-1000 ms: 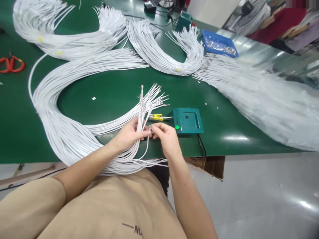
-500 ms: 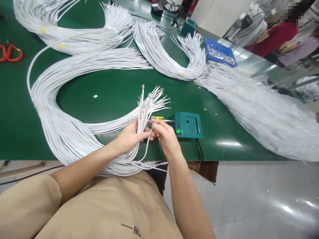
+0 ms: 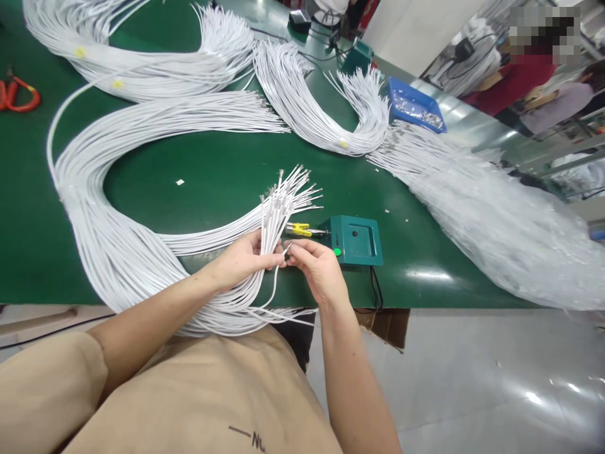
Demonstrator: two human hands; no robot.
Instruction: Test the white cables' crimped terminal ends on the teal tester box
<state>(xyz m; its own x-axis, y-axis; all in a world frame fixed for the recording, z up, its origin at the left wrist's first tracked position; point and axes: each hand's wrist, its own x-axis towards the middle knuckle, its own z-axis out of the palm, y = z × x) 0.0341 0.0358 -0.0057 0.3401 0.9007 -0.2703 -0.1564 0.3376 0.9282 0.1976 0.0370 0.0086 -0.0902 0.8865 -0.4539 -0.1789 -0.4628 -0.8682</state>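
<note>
My left hand [image 3: 248,255] is closed around a bunch of white cables [image 3: 271,230], whose stripped metallic ends point up and away from me. Close beside it, my right hand [image 3: 314,265] pinches the tip of one single white cable [image 3: 276,284] that curves out of the bunch. Just beyond the right hand lies a small green device [image 3: 357,239] with a green button. A yellow clip-like piece [image 3: 301,229] sits on the metal rod at its left side. The bunch's cables loop back into a large coil [image 3: 87,189] on the table.
More white cable bundles [image 3: 155,72] lie along the back of the green table [image 3: 142,183]. A blue tray [image 3: 416,104] holds small metal parts. Plastic-wrapped cables [image 3: 501,208] spread over the right side. Orange-handled scissors or pliers [image 3: 21,94] lie far left. Co-workers [image 3: 524,82] are at back right.
The right hand's fingers have lowered slightly, tilting the single cable's tip to the right. One cable end that stood tall in the bunch now leans right with the others.
</note>
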